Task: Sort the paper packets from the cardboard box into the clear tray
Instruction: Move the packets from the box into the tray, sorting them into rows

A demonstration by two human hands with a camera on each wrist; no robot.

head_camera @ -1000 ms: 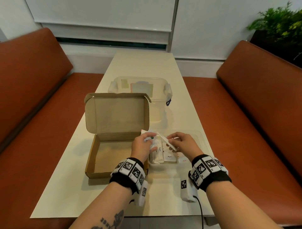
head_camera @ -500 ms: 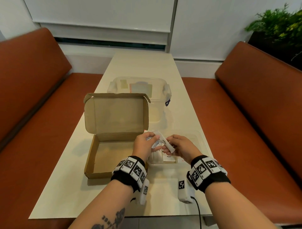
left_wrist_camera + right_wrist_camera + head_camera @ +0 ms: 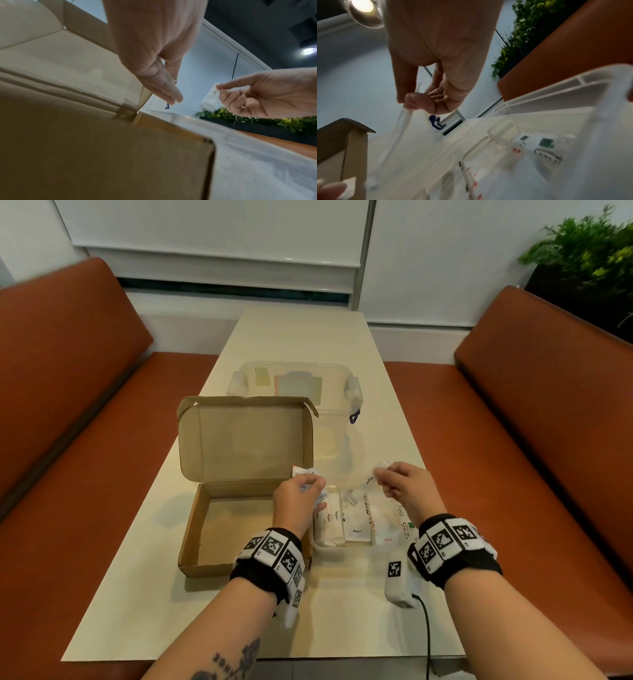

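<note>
Head view, benches: two rust-brown upholstered benches (image 3: 78,392) flank the tabletop, one on each side; a green plant (image 3: 589,244) stands behind the right one
Tabletop: cream tabletop (image 3: 301,337) running away from the person; it carries the box, the tray and a lidded tub
Cardboard box: brown cardboard box (image 3: 219,529) on the left half of the tabletop, lid standing upright at its far edge; the part of its floor that shows is bare; its right wall lies just beside the tray
Plastic tub: clear lidded plastic tub (image 3: 294,381) behind the box lid, with a dark blue clip at its right end
Clear tray: clear tray (image 3: 317,544) at the near right of the box, split by dividers; white packets lie in rows inside, with print reading Sugar, Pepper (image 3: 357,525) and Stevia (image 3: 404,522)
Left hand: left hand (image 3: 296,501) over the seam between box and tray; its fingers are curled round white packets (image 3: 305,472) that poke out beyond the knuckles; the wrist view shows only the fingers pointing down, so the hold is hard to make out there
Right hand: right hand (image 3: 407,486) raised above the far part of the tray; thumb and forefinger pinch a white sugar packet (image 3: 371,479) by its upper end, the remaining fingers folded in; the packet hangs down, clear of the tray
Wristbands: black bands with square black-and-white markers on both wrists (image 3: 274,556)
</note>
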